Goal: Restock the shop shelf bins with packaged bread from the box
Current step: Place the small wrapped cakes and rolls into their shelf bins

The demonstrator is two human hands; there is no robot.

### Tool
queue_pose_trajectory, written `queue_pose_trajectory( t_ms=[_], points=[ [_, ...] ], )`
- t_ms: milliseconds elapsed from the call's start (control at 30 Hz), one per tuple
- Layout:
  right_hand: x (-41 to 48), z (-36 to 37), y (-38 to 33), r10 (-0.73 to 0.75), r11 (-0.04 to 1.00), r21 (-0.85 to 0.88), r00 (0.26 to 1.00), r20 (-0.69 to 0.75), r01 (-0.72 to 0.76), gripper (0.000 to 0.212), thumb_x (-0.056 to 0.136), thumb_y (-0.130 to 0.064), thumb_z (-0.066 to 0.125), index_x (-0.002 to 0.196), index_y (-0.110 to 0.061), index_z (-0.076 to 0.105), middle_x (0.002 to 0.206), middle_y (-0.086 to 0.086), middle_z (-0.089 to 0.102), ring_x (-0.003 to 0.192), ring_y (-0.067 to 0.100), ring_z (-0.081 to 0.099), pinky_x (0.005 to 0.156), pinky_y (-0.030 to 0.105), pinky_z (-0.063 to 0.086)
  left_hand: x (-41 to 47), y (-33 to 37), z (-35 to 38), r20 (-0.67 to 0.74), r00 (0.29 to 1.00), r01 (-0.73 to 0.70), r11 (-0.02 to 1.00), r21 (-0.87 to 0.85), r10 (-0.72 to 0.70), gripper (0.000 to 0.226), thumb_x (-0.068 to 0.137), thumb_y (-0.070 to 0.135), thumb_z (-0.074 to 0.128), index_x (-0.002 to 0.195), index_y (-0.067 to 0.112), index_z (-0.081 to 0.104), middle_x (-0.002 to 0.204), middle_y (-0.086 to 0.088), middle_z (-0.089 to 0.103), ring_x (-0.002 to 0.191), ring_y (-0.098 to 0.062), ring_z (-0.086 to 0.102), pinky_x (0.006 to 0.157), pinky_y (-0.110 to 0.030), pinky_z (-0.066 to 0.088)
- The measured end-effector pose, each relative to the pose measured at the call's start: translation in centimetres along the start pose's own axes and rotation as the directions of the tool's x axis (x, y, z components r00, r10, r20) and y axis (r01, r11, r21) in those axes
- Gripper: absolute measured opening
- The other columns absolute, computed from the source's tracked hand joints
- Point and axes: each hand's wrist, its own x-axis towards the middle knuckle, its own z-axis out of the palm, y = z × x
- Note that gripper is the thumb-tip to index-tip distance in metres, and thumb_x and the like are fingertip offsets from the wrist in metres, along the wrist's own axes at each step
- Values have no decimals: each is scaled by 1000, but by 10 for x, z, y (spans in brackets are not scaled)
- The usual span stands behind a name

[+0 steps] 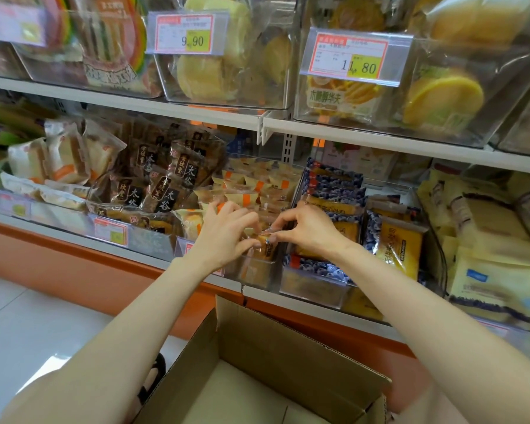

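A small clear-wrapped bread packet [266, 244] sits at the front of a clear plastic shelf bin [254, 272] on the lower shelf. My left hand [224, 234] pinches the packet's left side with curled fingers. My right hand [306, 229] pinches its top right edge. The bin behind holds several similar packets with orange stripes [251, 185]. An open cardboard box [276, 347] stands below my arms; the part of its inside that shows holds no packets.
Neighbouring bins hold dark brown packets [162, 182] to the left and blue-and-yellow toast packs [395, 240] to the right. The upper shelf [380, 136] carries clear bins with price tags. White floor tiles [28, 325] lie to the left.
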Motion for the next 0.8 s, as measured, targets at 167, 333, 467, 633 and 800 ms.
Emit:
queue_pose_trajectory(
  t_ms=[167,333,467,633,800],
  points=[
    [5,-17,10,110,915,401,984,-143,-44,8,81,-25,73,89,-26,72,89,-16,66,84,-6,57,77,15,43,5,-3,-17,-60,986,138,959,-246,-157,37,74,46,64,101,21,63,107,11,62,108,-10,47,100,-38,24],
    [11,-21,19,155,905,422,961,-230,-45,9,84,-21,70,93,-24,71,92,-14,67,91,0,60,92,28,48,7,-21,-25,-36,967,247,961,-129,-253,29,80,40,67,103,22,64,113,6,61,114,-19,46,98,-41,26],
    [13,-17,3,20,946,324,993,-114,18,17,79,-36,72,95,-31,71,102,-14,66,94,-2,56,87,25,42,5,-29,-29,108,969,227,973,-27,-223,29,77,46,67,99,27,67,117,8,57,118,-18,41,97,-40,24],
    [11,3,-10,-180,972,-169,981,-74,166,23,75,-44,74,92,-29,73,97,-11,61,93,9,48,73,28,38,0,-30,-29,125,981,155,988,-18,-151,24,76,41,70,93,24,72,114,6,57,116,-19,42,94,-39,25],
    [15,3,-6,-121,970,-220,990,-74,102,20,75,-45,74,84,-28,72,97,-11,57,95,10,39,76,27,27,-7,-39,-30,38,973,228,973,34,-229,13,81,30,68,88,20,73,107,5,62,111,-21,46,91,-36,23]
  ],
)
